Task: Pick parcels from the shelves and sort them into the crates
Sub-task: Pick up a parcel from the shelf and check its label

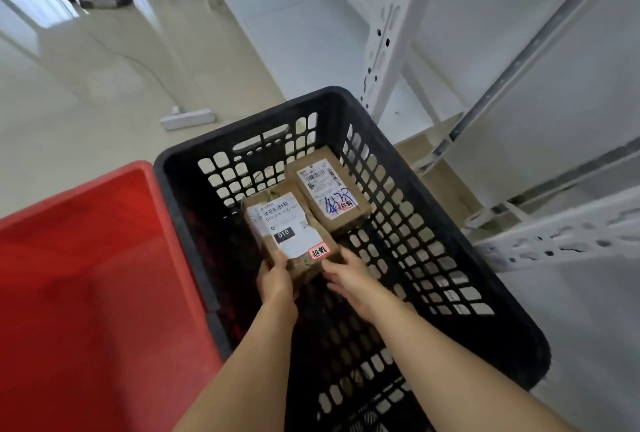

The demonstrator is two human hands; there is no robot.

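Both forearms reach down into the black crate point(512, 338), a slotted plastic bin. Left hand point(277, 284) grips the near left corner of the cardboard parcel point(289, 235), thumb on top, fingers curled under. Right hand point(348, 277) is at the parcel's near right corner, fingers partly hidden beneath it; cannot tell whether they clasp it or only support it. Parcel: brown box, crumpled tape, white shipping label with barcode, black "010" tag, and a small red-edged sticker point(319, 252) with handwritten characters at its near edge. It sits inside the crate, toward the middle. Just beyond it, touching or nearly so, lies a second parcel point(329, 194), brown with a white label and blue scrawl. Red crate point(86, 275) abuts the black crate's left wall. White metal shelving point(391, 26) stands beyond the crate's right side; a power strip point(187, 118) lies on the floor beyond its far left corner.
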